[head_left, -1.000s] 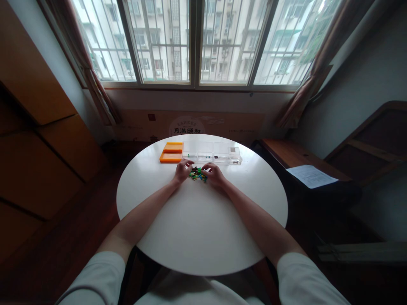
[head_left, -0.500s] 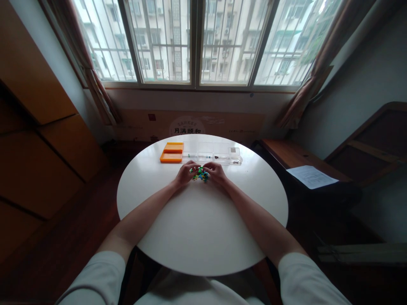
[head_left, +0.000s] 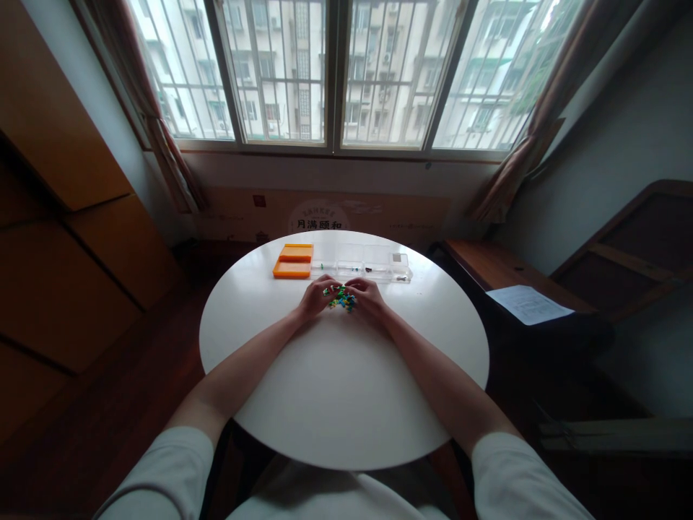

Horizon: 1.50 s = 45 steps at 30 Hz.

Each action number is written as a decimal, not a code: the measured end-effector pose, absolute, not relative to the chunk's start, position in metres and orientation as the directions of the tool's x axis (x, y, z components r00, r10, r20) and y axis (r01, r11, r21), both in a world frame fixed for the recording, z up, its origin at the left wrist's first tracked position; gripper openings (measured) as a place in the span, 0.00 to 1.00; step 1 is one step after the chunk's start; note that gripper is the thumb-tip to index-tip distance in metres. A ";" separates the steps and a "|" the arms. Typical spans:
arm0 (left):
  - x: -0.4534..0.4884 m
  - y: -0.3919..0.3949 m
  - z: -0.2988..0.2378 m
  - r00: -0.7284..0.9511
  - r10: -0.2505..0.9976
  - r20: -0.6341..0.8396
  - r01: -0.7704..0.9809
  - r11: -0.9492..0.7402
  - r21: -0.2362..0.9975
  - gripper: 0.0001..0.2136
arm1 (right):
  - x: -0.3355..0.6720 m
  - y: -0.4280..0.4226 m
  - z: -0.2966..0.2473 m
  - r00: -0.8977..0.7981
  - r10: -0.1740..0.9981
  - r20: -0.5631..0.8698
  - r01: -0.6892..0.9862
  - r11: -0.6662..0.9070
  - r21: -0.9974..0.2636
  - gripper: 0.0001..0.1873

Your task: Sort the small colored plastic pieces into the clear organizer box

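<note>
Though its far edge is partly hidden, one heap of small multicoloured pieces (head_left: 342, 302) shows on a round white table (head_left: 346, 390); no single long axis discernible. Left hand (head_left: 315, 297): at the heap's left edge, curled inward; whether it pinches a piece cannot be told. Right hand (head_left: 369, 295): at the heap's right edge, likewise curled, grip hidden. Heap lies inward of each, neither plainly nearer. Beyond the heap: clear compartmented box (head_left: 349, 254); beyond and left, orange tray (head_left: 293, 266).
</note>
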State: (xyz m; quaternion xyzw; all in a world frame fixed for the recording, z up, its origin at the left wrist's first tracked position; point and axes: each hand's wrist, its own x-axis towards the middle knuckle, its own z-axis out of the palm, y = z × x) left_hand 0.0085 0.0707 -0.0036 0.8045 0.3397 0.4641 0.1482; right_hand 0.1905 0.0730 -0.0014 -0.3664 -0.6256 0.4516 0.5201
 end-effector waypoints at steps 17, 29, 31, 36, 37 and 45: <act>0.008 0.071 -0.005 0.304 0.735 0.606 0.442 -0.672 0.594 0.09 | 0.191 0.076 -0.004 -0.176 0.929 0.326 0.063 0.342 -0.938 0.18; 0.008 0.072 -0.005 0.286 0.732 0.619 0.473 -0.669 0.573 0.08 | 0.191 0.075 -0.003 -0.180 0.924 0.337 0.091 0.357 -0.930 0.18; 0.007 0.073 -0.006 0.273 0.731 0.625 0.472 -0.668 0.575 0.07 | 0.190 0.075 -0.003 -0.172 0.924 0.341 0.064 0.356 -0.932 0.17; 0.007 0.076 -0.007 0.255 0.742 0.620 0.477 -0.655 0.587 0.08 | 0.189 0.074 -0.003 -0.206 0.923 0.325 0.011 0.334 -0.942 0.18; 0.007 0.076 -0.007 0.258 0.744 0.617 0.477 -0.653 0.588 0.08 | 0.189 0.074 -0.003 -0.206 0.923 0.325 0.011 0.334 -0.943 0.18; 0.007 0.075 -0.007 0.272 0.728 0.629 0.445 -0.675 0.589 0.09 | 0.189 0.077 -0.006 -0.201 0.919 0.338 0.011 0.347 -0.938 0.16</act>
